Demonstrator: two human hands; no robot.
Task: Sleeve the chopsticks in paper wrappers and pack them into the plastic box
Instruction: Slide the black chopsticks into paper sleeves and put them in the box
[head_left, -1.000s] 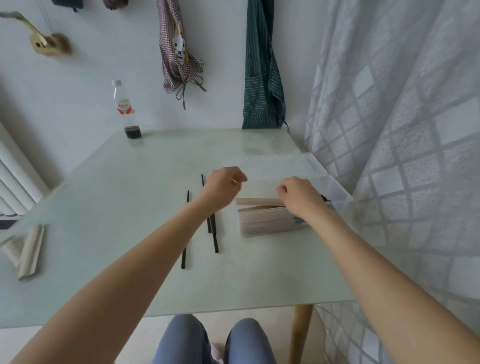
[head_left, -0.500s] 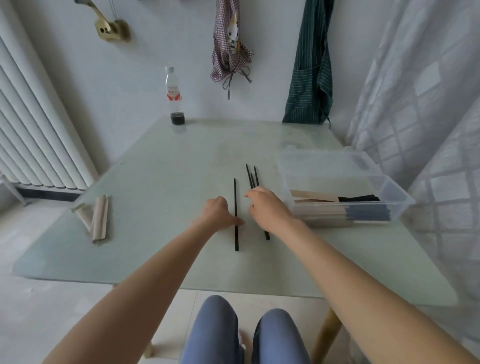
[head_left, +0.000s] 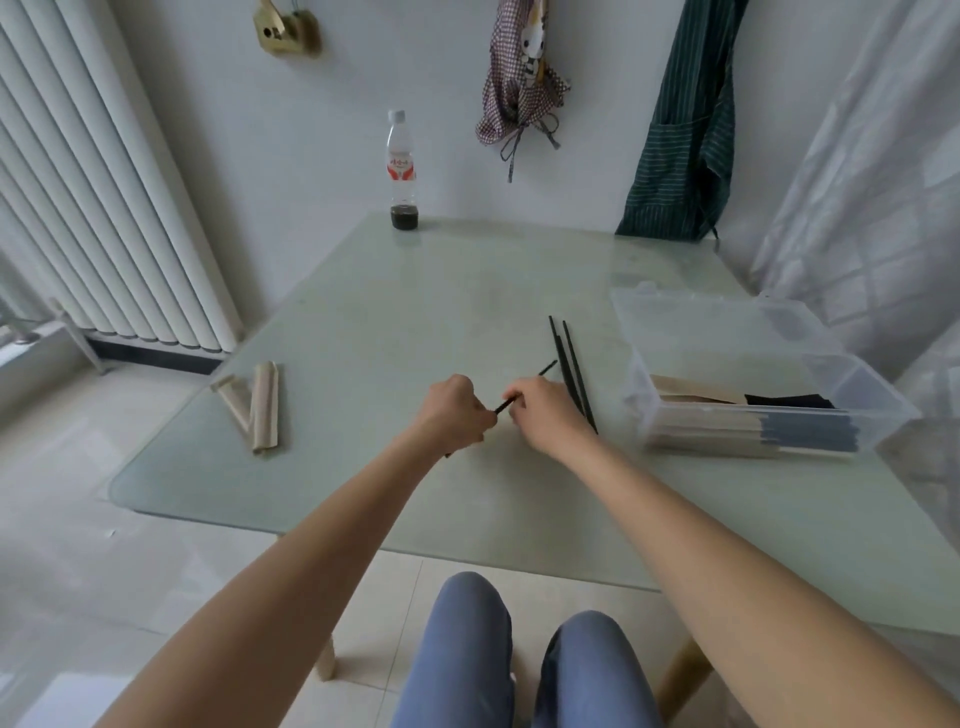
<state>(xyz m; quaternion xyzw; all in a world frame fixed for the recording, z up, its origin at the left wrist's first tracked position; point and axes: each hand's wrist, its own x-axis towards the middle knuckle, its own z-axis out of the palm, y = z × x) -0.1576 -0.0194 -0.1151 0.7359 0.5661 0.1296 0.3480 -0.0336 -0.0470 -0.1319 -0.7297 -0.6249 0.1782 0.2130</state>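
One black chopstick (head_left: 546, 369) is lifted at a slant off the glass table (head_left: 395, 322). My left hand (head_left: 453, 410) and my right hand (head_left: 545, 410) both pinch it near its middle. Just right of my right hand, three more black chopsticks (head_left: 569, 358) lie loose on the table. A clear plastic box (head_left: 753, 374) at the right holds several sleeved chopsticks in tan paper, dark ends pointing right. Empty paper wrappers (head_left: 260, 405) lie in a small pile at the table's left edge.
A plastic bottle (head_left: 402, 176) with dark liquid stands at the far edge by the wall. A white radiator (head_left: 93, 182) is at the left, a curtain (head_left: 883, 182) at the right. Aprons hang on the wall. My knees show below the near table edge.
My right hand left the box and joined my left hand at the loose chopsticks. One chopstick that lay flat is now lifted between both hands. My view turned left.
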